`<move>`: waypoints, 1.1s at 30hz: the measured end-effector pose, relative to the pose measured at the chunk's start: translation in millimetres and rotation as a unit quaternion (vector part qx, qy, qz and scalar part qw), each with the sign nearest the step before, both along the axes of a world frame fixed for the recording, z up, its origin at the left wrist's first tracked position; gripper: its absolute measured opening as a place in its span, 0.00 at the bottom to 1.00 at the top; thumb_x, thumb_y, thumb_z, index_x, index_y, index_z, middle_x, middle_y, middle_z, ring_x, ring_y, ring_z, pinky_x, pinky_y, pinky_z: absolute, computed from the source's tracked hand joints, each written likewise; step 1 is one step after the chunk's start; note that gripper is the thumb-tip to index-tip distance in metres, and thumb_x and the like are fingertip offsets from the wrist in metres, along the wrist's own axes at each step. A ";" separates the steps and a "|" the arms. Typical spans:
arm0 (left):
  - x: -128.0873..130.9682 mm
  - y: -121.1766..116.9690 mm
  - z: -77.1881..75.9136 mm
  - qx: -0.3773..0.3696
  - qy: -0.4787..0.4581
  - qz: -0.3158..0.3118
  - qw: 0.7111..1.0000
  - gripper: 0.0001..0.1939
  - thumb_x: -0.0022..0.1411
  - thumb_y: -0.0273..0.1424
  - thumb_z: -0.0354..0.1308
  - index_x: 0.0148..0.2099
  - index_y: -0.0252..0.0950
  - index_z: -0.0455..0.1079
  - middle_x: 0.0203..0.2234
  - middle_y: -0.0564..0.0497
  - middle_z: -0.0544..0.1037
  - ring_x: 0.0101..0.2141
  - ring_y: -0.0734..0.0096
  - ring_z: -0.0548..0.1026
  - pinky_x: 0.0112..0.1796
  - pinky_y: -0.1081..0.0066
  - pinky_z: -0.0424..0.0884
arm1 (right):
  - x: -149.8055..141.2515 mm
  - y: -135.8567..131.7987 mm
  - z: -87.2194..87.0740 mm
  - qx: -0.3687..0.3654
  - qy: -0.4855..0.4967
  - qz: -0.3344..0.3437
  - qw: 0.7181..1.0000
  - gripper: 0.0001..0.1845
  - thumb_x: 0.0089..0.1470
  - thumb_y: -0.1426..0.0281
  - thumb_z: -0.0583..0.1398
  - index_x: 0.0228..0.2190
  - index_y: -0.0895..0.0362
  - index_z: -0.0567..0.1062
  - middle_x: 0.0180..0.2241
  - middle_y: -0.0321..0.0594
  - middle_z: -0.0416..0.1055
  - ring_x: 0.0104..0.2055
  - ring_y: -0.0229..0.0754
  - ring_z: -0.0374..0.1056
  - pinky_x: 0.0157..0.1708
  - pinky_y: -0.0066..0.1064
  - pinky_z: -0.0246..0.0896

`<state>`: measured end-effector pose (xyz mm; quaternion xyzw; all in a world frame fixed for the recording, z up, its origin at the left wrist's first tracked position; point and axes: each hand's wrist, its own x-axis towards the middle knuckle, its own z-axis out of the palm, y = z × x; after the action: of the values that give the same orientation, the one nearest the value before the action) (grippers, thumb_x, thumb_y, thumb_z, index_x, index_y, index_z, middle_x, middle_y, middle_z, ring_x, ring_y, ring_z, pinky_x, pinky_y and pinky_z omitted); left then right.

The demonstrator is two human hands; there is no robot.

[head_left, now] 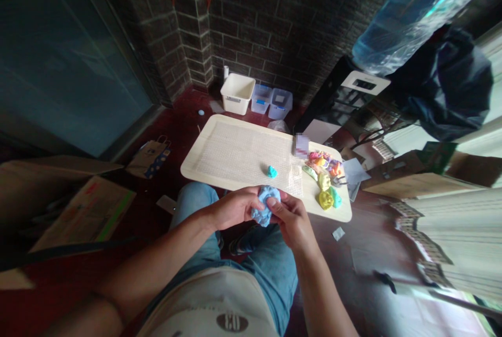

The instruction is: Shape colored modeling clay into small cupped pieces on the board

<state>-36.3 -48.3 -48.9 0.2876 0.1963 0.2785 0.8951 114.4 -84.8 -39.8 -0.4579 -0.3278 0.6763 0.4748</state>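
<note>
A lump of light blue modelling clay is held between both hands above my knees, at the near edge of the table. My left hand grips its left side, thumb on the front. From the right, my right hand presses a thumb onto the clay's face, its fingers behind. Just beyond the hands, a small turquoise lump of clay lies on the bubble wrap that covers much of the cream table.
Yellow clay, mint clay and several colourful pieces lie at the table's right end. A white bin and two clear boxes stand behind, by the brick wall. Cardboard boxes sit at the left.
</note>
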 end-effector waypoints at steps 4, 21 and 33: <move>1.2 3.3 0.4 -0.037 -0.038 -0.017 0.998 0.21 0.64 0.43 0.53 0.48 0.31 0.74 0.35 0.44 0.80 0.35 0.67 0.76 0.37 0.69 0.71 | 0.1 -2.3 -6.2 0.007 -0.025 0.002 1.000 0.19 0.45 0.58 0.70 0.36 0.58 0.79 0.29 0.38 0.78 0.29 0.43 0.75 0.28 0.34 0.75; 10.2 1.3 0.7 -0.126 -0.042 0.096 0.987 0.20 0.69 0.40 0.50 0.39 0.29 0.75 0.29 0.43 0.80 0.29 0.68 0.78 0.32 0.71 0.73 | -12.3 -10.4 -6.3 0.134 -0.039 -0.017 0.990 0.32 0.43 0.70 0.72 0.48 0.44 0.68 0.35 0.30 0.60 0.29 0.32 0.59 0.29 0.23 0.63; 18.5 -5.3 5.3 -0.060 -0.032 0.161 0.985 0.16 0.64 0.38 0.58 0.40 0.29 0.77 0.35 0.41 0.82 0.40 0.60 0.80 0.44 0.65 0.73 | -26.2 -2.3 -2.0 0.064 0.065 -0.137 0.986 0.21 0.42 0.72 0.71 0.37 0.50 0.70 0.26 0.27 0.64 0.26 0.32 0.60 0.28 0.22 0.59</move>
<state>-17.8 -53.7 -43.6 0.1888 0.2273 0.4157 0.8602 88.2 -87.1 -41.8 -0.4217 -0.2732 0.6112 0.6116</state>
